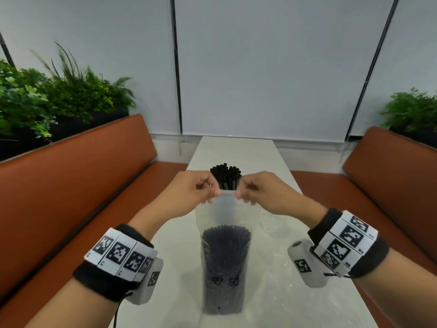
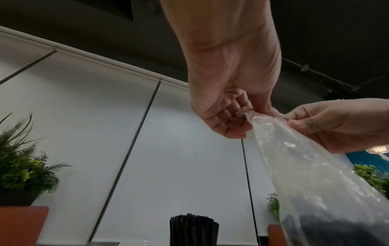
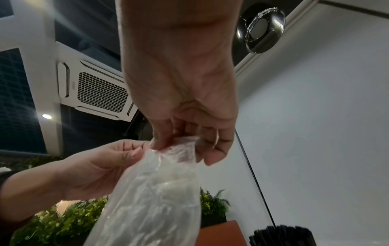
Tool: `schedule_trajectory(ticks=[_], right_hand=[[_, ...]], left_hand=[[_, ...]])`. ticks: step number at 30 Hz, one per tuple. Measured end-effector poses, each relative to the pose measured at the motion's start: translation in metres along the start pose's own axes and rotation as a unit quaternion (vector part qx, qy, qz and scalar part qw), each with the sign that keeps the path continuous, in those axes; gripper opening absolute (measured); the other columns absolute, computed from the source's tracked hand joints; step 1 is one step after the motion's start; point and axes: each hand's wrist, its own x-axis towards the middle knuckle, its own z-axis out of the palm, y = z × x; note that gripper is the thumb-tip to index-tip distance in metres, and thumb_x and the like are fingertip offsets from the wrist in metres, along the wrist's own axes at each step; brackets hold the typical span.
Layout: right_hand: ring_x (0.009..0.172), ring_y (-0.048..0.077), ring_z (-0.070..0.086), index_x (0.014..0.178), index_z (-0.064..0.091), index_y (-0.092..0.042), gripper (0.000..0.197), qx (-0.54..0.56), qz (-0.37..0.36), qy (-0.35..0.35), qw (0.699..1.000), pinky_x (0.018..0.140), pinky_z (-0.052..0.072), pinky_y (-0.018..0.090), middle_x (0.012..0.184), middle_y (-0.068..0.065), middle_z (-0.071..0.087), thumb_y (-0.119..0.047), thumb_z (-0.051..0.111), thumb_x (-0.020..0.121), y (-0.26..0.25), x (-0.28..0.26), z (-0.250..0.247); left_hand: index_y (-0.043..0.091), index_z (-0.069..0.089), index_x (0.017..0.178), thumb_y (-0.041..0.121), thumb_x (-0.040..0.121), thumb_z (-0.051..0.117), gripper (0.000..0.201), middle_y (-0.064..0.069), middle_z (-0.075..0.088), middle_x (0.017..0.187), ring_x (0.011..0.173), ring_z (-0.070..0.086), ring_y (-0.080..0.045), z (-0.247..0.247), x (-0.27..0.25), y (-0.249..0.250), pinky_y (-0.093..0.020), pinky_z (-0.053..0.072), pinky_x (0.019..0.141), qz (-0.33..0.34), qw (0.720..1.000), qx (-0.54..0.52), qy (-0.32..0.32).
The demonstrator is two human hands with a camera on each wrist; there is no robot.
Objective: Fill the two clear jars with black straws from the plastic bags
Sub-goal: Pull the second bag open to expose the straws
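Note:
A clear plastic bag (image 1: 224,214) of black straws (image 1: 224,268) hangs upright over the white table (image 1: 172,245). My left hand (image 1: 201,191) pinches the bag's top edge on the left, and my right hand (image 1: 250,189) pinches it on the right. Both wrist views show the crumpled bag mouth (image 2: 258,119) (image 3: 179,146) held between thumb and fingers of the left hand (image 2: 227,119) and the right hand (image 3: 195,141). Behind the hands, a bundle of black straws (image 1: 225,176) stands upright; its jar is hidden. A clear jar (image 1: 274,224) stands to the right of the bag.
Orange bench seats (image 1: 71,185) flank the narrow table on both sides. Crinkled clear plastic (image 1: 295,292) lies on the table at the near right. Potted plants (image 1: 47,98) sit behind the benches. A white wall (image 1: 260,67) closes the table's far end.

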Motion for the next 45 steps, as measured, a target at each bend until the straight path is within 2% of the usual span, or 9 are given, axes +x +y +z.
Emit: schedule_trajectory(ticks=[6, 11, 19, 23, 27, 33, 38, 42, 45], right_hand=[[0.053, 0.013, 0.052, 0.076, 0.058, -0.011, 0.016, 0.152, 0.081, -0.008, 0.985, 0.050, 0.045, 0.023, 0.069, 0.005, 0.060, -0.005, 0.054, 0.090, -0.008, 0.003, -0.002], [0.063, 0.019, 0.048, 0.078, 0.052, -0.015, 0.027, 0.256, 0.112, -0.017, 0.960, 0.053, 0.038, 0.024, 0.071, 0.007, 0.054, 0.009, 0.063, 0.078, -0.013, 0.006, 0.008], [0.060, 0.010, 0.053, 0.080, 0.054, -0.018, 0.021, 0.363, 0.188, -0.033, 0.912, 0.053, 0.044, 0.022, 0.068, -0.001, 0.055, -0.001, 0.068, 0.080, -0.013, 0.002, 0.007], [0.041, 0.010, 0.035, 0.078, 0.051, -0.018, 0.027, 0.309, 0.187, 0.097, 0.927, 0.041, 0.041, 0.021, 0.057, 0.001, 0.039, 0.008, 0.056, 0.082, -0.005, -0.001, -0.007], [0.053, 0.016, 0.042, 0.077, 0.054, -0.017, 0.023, 0.127, 0.113, 0.069, 0.983, 0.039, 0.046, 0.023, 0.066, 0.009, 0.044, 0.006, 0.054, 0.080, -0.013, -0.006, -0.004], [0.041, 0.019, 0.046, 0.074, 0.049, -0.021, 0.035, 0.136, 0.063, 0.148, 0.978, 0.037, 0.045, 0.025, 0.080, 0.002, 0.051, 0.013, 0.045, 0.076, -0.023, -0.005, -0.012], [0.046, 0.015, 0.044, 0.095, 0.043, -0.015, 0.027, 0.014, 0.052, 0.120, 0.991, 0.031, 0.038, 0.019, 0.090, 0.013, 0.061, 0.009, 0.043, 0.082, -0.014, -0.009, 0.001], [0.038, 0.005, 0.043, 0.096, 0.040, -0.022, 0.035, 0.094, 0.021, 0.239, 0.966, 0.033, 0.034, 0.016, 0.080, 0.004, 0.059, 0.007, 0.050, 0.079, -0.015, -0.002, -0.008], [0.030, 0.004, 0.043, 0.100, 0.043, -0.017, 0.035, 0.119, 0.055, 0.182, 0.974, 0.031, 0.039, 0.022, 0.079, 0.007, 0.059, 0.009, 0.047, 0.078, -0.015, 0.006, 0.004]], left_hand=[[0.018, 0.062, 0.085, 0.032, 0.090, 0.056, 0.016, 0.005, 0.064, 0.077, 0.077, 0.061, -0.017, 0.009, -0.006, 0.009, -0.035, 0.052, 0.070, 0.018, 0.950, 0.148, 0.274], [0.008, 0.057, 0.071, 0.046, 0.093, 0.044, 0.045, -0.005, 0.062, 0.055, 0.041, 0.055, -0.017, 0.035, -0.004, 0.020, -0.024, 0.045, 0.040, -0.138, 0.989, 0.008, 0.057], [0.009, 0.058, 0.063, 0.018, 0.093, 0.055, 0.032, -0.003, 0.060, 0.050, 0.036, 0.052, -0.012, 0.022, 0.000, 0.029, -0.022, 0.047, 0.040, -0.148, 0.982, -0.116, 0.001], [0.001, 0.060, 0.074, 0.012, 0.088, 0.062, 0.018, -0.008, 0.064, 0.057, 0.039, 0.057, -0.011, -0.004, -0.005, 0.030, -0.020, 0.049, 0.041, -0.178, 0.983, -0.037, 0.018], [0.002, 0.054, 0.083, 0.001, 0.087, 0.058, 0.006, -0.013, 0.066, 0.065, 0.046, 0.063, -0.015, -0.009, -0.008, 0.039, -0.026, 0.057, 0.051, -0.149, 0.984, 0.089, 0.031], [0.011, 0.057, 0.088, 0.002, 0.089, 0.050, 0.012, -0.009, 0.070, 0.072, 0.059, 0.068, -0.019, -0.020, -0.010, 0.049, -0.034, 0.059, 0.062, -0.055, 0.985, 0.158, 0.037], [0.030, 0.073, 0.090, 0.009, 0.091, 0.042, 0.037, 0.005, 0.064, 0.091, 0.081, 0.061, -0.017, -0.021, -0.008, 0.046, -0.033, 0.051, 0.070, -0.001, 0.926, 0.364, -0.105], [0.019, 0.071, 0.087, 0.006, 0.094, 0.038, 0.035, 0.004, 0.053, 0.088, 0.085, 0.053, -0.015, -0.033, 0.003, 0.044, -0.025, 0.040, 0.072, 0.014, 0.950, 0.309, -0.053], [0.015, 0.069, 0.085, 0.032, 0.092, 0.040, 0.035, 0.001, 0.055, 0.103, 0.089, 0.056, -0.014, -0.029, 0.005, 0.035, -0.029, 0.043, 0.081, -0.011, 0.956, 0.277, -0.096]])
